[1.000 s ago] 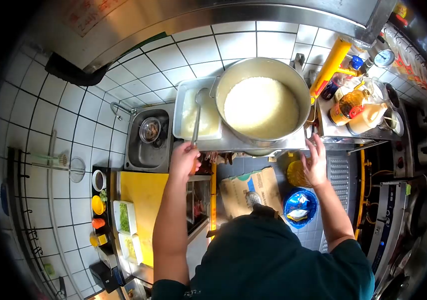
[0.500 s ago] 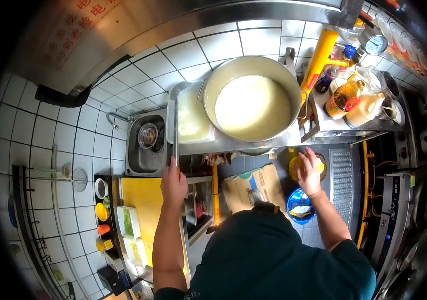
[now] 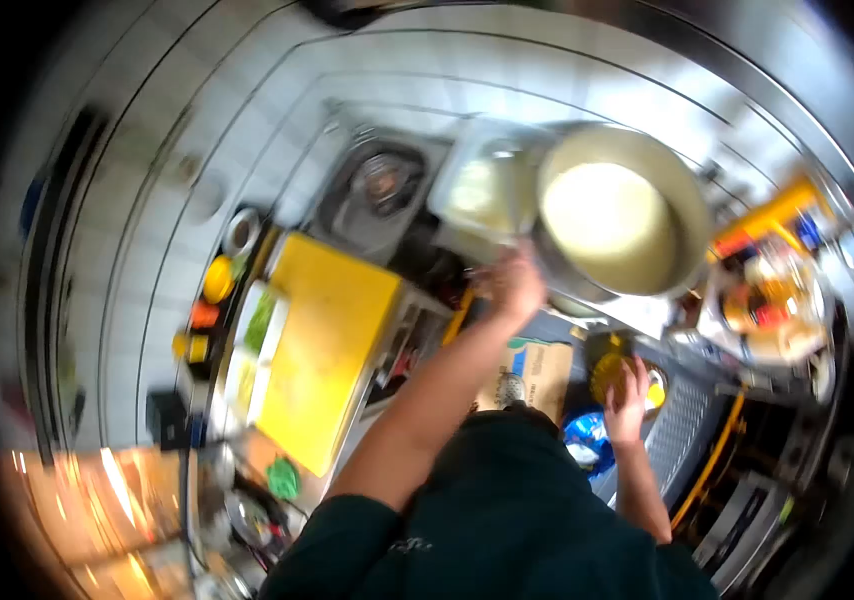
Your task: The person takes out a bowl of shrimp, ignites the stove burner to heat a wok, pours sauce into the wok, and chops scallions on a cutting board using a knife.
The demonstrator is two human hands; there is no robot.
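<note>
- View from a camera on a person's head, looking down into a tiled kitchen; the picture is smeared by motion.
- The left hand (image 3: 515, 290) is at the front edge of the bench, its fingers closed around the handle of a ladle (image 3: 515, 195).
- The ladle points away from the person, its head seemingly over the tub, though blur makes it hard to say whether it touches anything there.
- The tub (image 3: 452, 175), pale and rectangular, sits on the bench just left of the pot, with whitish contents.
- The pot (image 3: 689, 220) is large, round and metal, standing upright; its pale contents glow under bright light.
- The bench (image 3: 642, 312) shows as a bright strip in front of the pot.
- The right hand (image 3: 627, 406) is lower and nearer the body, its fingers spread wide and loosely curved.
- Behind that hand is a round yellow object (image 3: 602, 372); I cannot tell whether they touch.
- Near the right wrist is a bin (image 3: 577, 430) with a blue liner; a flat cardboard (image 3: 549, 368) lies on the floor to its left.
- Left of the tub is a metal sink (image 3: 337, 225) with a bowl (image 3: 384, 180) in it.
- Nearer the person lies a yellow board (image 3: 332, 345).
- Bottles (image 3: 772, 305) crowd together at far right.
</note>
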